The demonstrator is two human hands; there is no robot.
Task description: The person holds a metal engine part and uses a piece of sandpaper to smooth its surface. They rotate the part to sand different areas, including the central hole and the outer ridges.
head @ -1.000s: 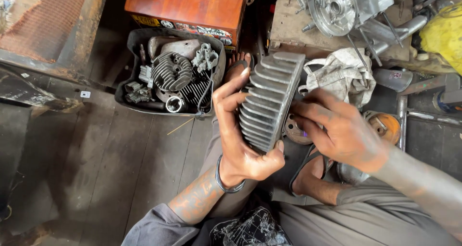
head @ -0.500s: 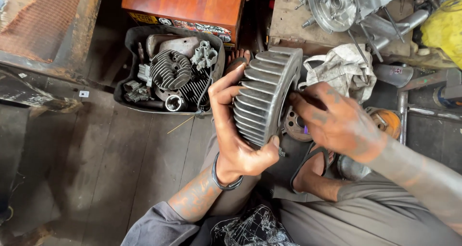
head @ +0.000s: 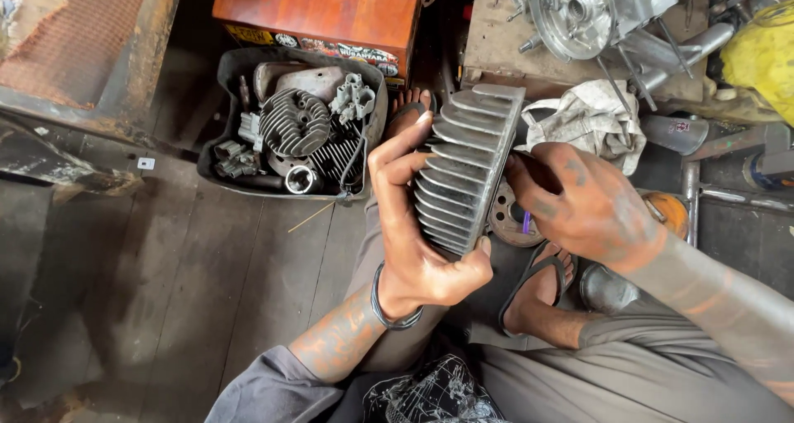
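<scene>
Over a dark, worn plank floor (head: 165, 307) in a cluttered workshop, one finned cylinder head (head: 463, 171) sits centre-frame, the left hand (head: 413, 224) closed around its edge, the right hand (head: 587, 204) pressed to its back, that grip hidden. At ten o'clock, one black tub (head: 227, 121) holds two more finned parts; at twelve, one orange box (head: 322, 9).

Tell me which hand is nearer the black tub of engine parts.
Left. The left hand grips the finned cylinder head just right of the black tub; the right hand lies farther right, beyond it.
</scene>
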